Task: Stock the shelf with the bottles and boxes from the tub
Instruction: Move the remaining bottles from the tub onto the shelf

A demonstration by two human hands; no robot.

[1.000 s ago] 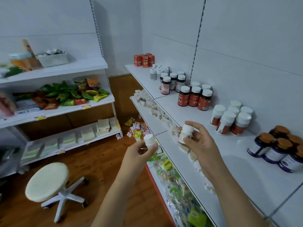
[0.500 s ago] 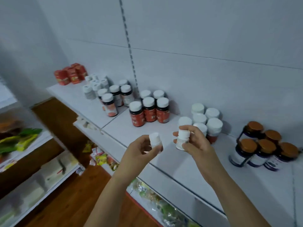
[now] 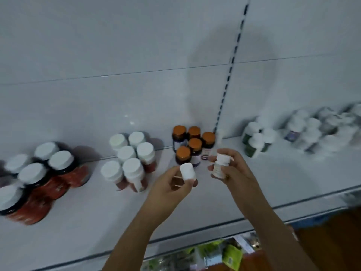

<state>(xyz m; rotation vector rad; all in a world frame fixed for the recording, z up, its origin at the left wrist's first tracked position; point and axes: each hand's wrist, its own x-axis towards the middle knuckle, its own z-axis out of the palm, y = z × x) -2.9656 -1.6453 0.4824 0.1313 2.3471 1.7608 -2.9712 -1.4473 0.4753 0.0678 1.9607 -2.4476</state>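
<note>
Centre frame, above the white shelf (image 3: 195, 210): left hand (image 3: 172, 187) pinching a small white bottle (image 3: 188, 172) between thumb and curled fingers, cap tipped up and toward the back wall, long axis leaning slightly off vertical. Just beside it to the right, right hand (image 3: 233, 171) wrapped around a second white-capped bottle (image 3: 220, 166), fingers closed on its pale label, cap uppermost, long axis near upright. Both bottles held clear of the shelf, near each other but apart, apparently carried in as a pair for placing. Directly behind the hands, at centre frame, a cluster of dark bottles with orange caps (image 3: 192, 145) standing against the wall by the slotted upright (image 3: 227, 83). To the left of centre, a group of white-capped bottles with reddish labels (image 3: 130, 161); at far left, larger red-labelled bottles with white lids (image 3: 39, 178), blurred. At upper right, more white-capped bottles (image 3: 256, 138), some with green labels, fading into blur toward the frame edge. Likely destination a bare patch of shelf in front of the orange-capped group or to its right, judging by where both hands hover. Upright carry probably chosen so each bottle can go down base first without a turn of the wrist. Tub out of view. At the bottom edge, green packets (image 3: 224, 253) on a lower shelf.
</note>
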